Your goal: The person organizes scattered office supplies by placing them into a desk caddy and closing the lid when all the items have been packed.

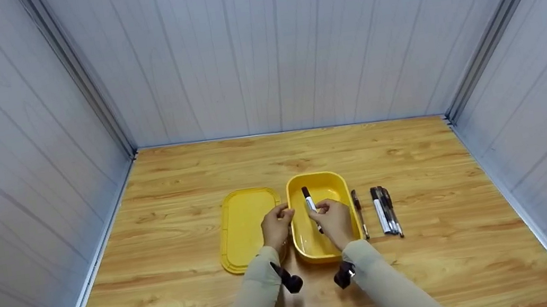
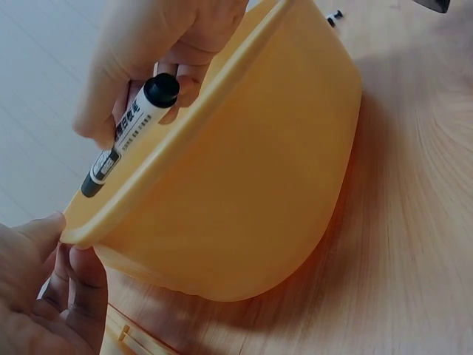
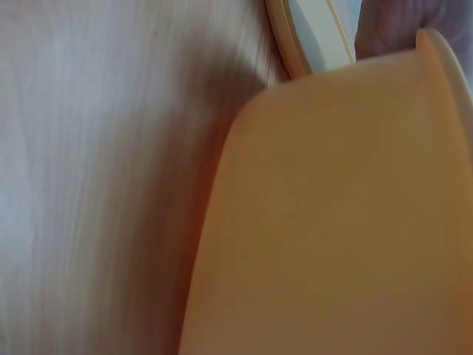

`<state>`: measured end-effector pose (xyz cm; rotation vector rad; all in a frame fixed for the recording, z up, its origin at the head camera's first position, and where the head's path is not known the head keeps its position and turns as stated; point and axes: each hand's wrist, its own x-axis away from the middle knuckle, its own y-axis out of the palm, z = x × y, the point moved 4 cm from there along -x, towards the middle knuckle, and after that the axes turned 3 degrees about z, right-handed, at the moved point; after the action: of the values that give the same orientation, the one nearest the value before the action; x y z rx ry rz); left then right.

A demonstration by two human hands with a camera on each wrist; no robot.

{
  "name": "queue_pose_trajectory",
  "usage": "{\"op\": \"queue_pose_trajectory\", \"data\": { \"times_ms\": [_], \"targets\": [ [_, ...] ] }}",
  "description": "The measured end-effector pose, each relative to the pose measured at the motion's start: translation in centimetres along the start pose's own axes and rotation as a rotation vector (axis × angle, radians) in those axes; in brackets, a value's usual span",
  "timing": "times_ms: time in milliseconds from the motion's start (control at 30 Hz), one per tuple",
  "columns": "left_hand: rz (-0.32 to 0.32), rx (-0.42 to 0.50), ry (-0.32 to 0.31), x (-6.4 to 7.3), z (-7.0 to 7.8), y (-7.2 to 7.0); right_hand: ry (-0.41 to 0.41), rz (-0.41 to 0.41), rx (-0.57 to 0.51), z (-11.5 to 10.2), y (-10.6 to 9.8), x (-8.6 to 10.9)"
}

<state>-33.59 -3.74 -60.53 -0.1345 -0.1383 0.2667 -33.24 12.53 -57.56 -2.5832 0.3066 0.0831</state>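
A yellow plastic box (image 1: pixel 305 245) stands uncovered on the table. My right hand (image 1: pixel 335 222) is over its inside and grips a whiteboard marker (image 1: pixel 309 201), white with black ends. The left wrist view shows this marker (image 2: pixel 129 133) slanting between thumb and fingers, inside the rim. My left hand (image 1: pixel 276 225) pinches the box's left rim, thumb above and fingers below, as the left hand (image 2: pixel 48 285) shows up close. Under and beside that hand lies the flat yellow lid (image 1: pixel 246 227). In the right wrist view the box wall (image 3: pixel 332 214) hides the right hand and the marker.
Right of the box lies a single pen (image 1: pixel 359 213). Farther right, another white marker (image 1: pixel 381 213) lies side by side with several dark-capped pens (image 1: pixel 393 211). Pale panel walls (image 1: pixel 259 53) enclose the wooden table (image 1: pixel 176 183) at the back and both sides.
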Motion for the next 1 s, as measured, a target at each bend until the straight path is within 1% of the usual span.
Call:
{"op": "queue_pose_trajectory", "data": {
  "times_ms": [133,433,567,667,900,1000],
  "targets": [
    [0.0,0.023,-0.009,0.1,0.0,0.0,0.018,-0.01,-0.025,0.0,0.5,0.1],
    [0.013,0.011,0.002,0.1,-0.1,-0.1,0.01,-0.006,0.005,0.4,1.5,0.3],
    [0.019,-0.052,0.047,0.2,0.2,-0.2,0.023,-0.005,0.009,0.5,1.8,0.3],
    [0.021,-0.085,0.073,0.2,0.4,-0.3,0.036,-0.019,0.017,0.7,2.0,0.4],
    [0.01,-0.009,0.006,0.3,0.3,-0.2,0.048,-0.067,0.037,1.0,2.5,0.5],
    [0.012,-0.019,0.01,0.3,0.4,-0.2,0.048,-0.08,0.043,1.2,2.7,0.6]
  ]
}}
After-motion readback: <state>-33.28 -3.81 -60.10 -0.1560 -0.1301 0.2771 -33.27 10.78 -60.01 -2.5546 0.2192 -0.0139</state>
